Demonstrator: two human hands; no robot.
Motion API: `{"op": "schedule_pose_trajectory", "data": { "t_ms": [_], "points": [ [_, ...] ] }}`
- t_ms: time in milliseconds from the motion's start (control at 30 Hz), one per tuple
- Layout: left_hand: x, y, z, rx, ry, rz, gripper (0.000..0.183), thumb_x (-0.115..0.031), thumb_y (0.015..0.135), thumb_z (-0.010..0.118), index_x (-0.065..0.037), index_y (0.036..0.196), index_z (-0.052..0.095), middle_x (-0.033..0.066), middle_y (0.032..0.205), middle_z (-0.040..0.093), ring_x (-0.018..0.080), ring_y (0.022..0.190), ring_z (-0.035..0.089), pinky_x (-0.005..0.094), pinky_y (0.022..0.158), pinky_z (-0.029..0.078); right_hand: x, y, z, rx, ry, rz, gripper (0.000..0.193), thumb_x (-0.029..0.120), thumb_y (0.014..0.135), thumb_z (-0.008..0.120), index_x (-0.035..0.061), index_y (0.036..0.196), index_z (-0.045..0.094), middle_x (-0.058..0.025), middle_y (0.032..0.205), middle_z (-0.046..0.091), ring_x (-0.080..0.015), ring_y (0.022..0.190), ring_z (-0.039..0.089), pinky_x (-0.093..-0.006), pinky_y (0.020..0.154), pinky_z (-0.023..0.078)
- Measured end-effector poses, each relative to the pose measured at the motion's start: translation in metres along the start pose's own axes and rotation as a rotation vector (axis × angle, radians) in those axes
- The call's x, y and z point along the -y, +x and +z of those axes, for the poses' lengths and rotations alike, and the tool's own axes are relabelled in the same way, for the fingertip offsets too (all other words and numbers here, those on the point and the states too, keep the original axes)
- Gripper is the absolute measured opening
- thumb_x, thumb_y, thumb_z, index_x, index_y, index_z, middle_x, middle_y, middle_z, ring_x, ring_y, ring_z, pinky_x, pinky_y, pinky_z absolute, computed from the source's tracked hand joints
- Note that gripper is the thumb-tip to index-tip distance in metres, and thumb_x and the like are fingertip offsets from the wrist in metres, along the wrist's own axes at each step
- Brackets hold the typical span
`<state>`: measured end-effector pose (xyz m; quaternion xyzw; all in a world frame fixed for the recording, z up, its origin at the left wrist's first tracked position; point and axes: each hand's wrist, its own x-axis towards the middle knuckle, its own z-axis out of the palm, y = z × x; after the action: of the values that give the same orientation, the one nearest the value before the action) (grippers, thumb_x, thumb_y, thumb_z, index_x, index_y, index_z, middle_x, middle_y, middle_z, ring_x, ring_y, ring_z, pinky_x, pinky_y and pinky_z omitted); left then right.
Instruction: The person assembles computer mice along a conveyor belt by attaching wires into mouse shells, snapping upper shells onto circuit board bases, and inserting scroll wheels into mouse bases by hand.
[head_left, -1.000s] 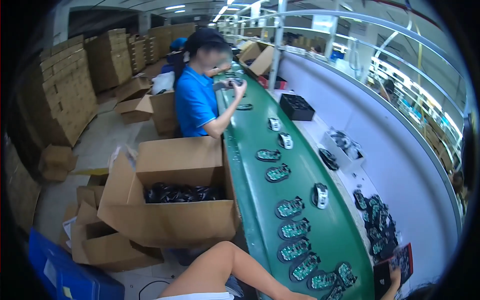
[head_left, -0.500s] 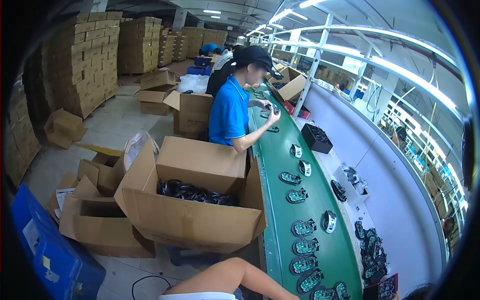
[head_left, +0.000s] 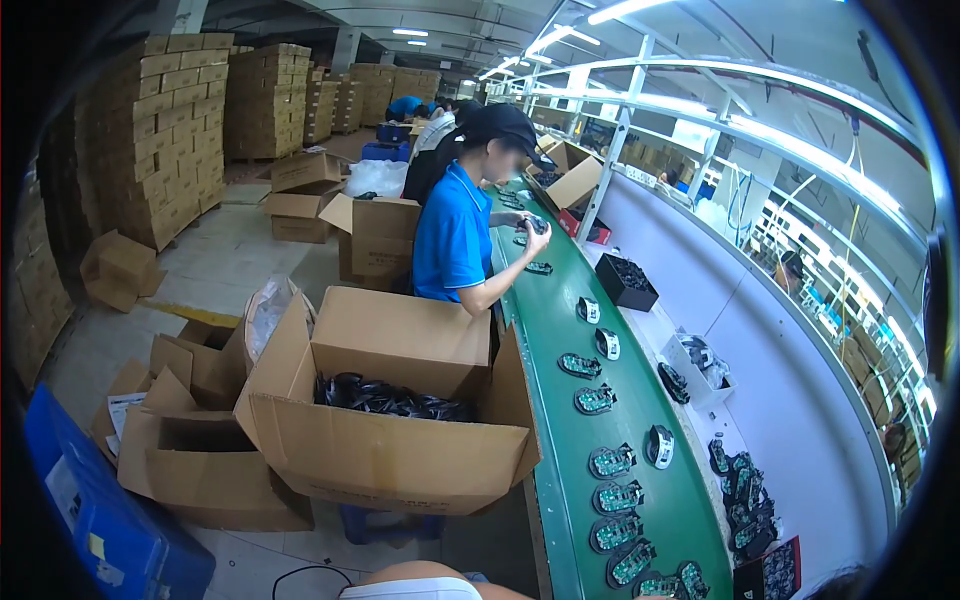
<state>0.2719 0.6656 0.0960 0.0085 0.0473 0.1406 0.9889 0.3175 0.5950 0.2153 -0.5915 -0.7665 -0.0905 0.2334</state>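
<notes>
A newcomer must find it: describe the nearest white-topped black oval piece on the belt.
On the long green conveyor belt, find the column of green circuit boards. Right of them lies the white-topped black oval piece. It sits nearer than both other white-topped pieces.

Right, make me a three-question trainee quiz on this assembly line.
1. Choose the color of the conveyor belt under the circuit boards: (a) grey, (b) green, (c) orange.
2. True or false: the co-worker in the blue polo shirt is holding nothing.
3. As pictured, on which side of the belt is the large open cardboard box of black parts?

Key: 1. b. 2. False: a small dark object is held. 3. Left.
</notes>
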Motion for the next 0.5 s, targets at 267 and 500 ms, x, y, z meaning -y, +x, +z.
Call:
{"op": "schedule_pose_trajectory", "data": {
  "t_ms": [267,500],
  "points": [
    [0.008,-0.011,-0.005,0.305,-0.486,-0.211,0.032,-0.032,0.096,0.051,-0.010,0.101,0.073,0.0128,0.105,0.074,0.0299,0.109,0.066,0.0441,0.103,0.048,0.009,-0.006,-0.005,-0.156,-0.207,-0.071,0.025,0.030,0.090,0.068,0.0070,0.102,0.067,-0.0133,0.103,0.068,-0.0339,0.098,0.062,-0.0499,0.087,0.048],
    [0.030,0.035,-0.059,-0.270,-0.155,0.027,0.027,-0.030,0.096,0.050,-0.013,0.085,0.068,0.0076,0.092,0.072,0.0268,0.088,0.067,0.0445,0.081,0.056,-0.007,-0.045,0.006,0.113,-0.115,0.048,0.029,0.027,0.093,0.067,0.0069,0.114,0.069,-0.0152,0.108,0.069,-0.0359,0.102,0.063,-0.0491,0.095,0.046]
  ]
}}
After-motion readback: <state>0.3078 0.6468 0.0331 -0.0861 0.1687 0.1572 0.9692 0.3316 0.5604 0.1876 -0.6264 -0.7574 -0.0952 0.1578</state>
